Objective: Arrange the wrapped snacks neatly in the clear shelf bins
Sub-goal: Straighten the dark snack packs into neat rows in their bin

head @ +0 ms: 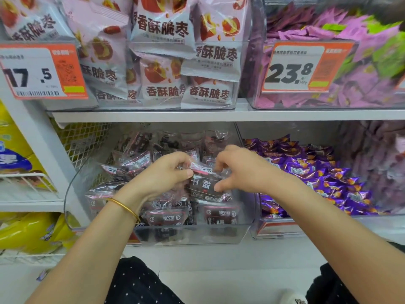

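- The snack packet [205,186] is held between both hands, above the clear bin [219,238], apparently to square it for placing.
- The left hand [164,174] pinches its left edge; the right hand [238,170] pinches the right edge.
- The purple candies [306,165] lie beyond the right hand.

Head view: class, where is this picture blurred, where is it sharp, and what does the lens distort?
Head view: purple packs top right smear with blur; the 23.8 tag is soft; the dark packet mid-frame reads fairly sharp; the left shelf post leans from wide-angle distortion; lighting is even, without hard shadows.
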The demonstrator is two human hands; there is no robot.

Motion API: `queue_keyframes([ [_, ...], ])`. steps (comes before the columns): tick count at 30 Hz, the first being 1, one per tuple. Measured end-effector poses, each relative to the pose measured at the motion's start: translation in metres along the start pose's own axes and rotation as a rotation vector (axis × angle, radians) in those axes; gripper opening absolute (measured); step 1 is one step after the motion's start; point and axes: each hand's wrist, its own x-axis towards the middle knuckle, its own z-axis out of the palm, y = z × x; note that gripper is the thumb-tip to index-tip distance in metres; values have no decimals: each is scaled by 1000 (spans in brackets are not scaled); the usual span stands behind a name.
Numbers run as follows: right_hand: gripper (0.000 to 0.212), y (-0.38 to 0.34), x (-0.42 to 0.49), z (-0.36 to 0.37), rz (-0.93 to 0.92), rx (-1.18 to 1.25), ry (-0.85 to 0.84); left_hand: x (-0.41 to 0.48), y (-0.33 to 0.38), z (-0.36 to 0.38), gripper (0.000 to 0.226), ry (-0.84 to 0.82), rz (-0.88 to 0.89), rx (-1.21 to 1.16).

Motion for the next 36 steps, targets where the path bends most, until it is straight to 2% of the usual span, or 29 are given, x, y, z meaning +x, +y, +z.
queue_keyframes([
  [3,25,3,-7,-4,-50,97,119,1,-1,4,13,-12,13,-87],
  [6,17,1,-12,-4,-126,58,89,2,5,4,22,-20,64,93],
  [8,18,-6,-11,-3,-191,-59,36,1,8,2,21,-36,71,206],
  [11,20,-18,-2,-6,-292,-250,2,-4,10,-2,21,-167,85,508],
  [13,23,-25,7,-6,-300,-386,-33,-7,9,-2,23,-209,85,595],
  [16,25,-29,16,2,-273,-267,-165,-8,9,-1,17,-107,61,571],
  [18,42,-26,16,1,-221,-149,-211,-9,10,1,25,-96,38,565],
  [20,47,-19,14,-7,-184,-153,-140,-11,12,5,46,-159,1,548],
  [23,26,-4,5,-17,-179,-187,8,-12,14,14,75,-231,-23,541],
  [26,33,12,-3,-12,-128,-151,88,-12,19,16,90,-284,-23,568],
  [30,35,27,-5,3,-50,-71,169,-16,20,28,101,-367,-43,451],
  [33,32,34,-7,11,-2,-4,247,-19,22,54,103,-293,-9,432],
  [36,33,37,-12,16,19,81,252,-16,28,62,102,-157,-76,373],
])
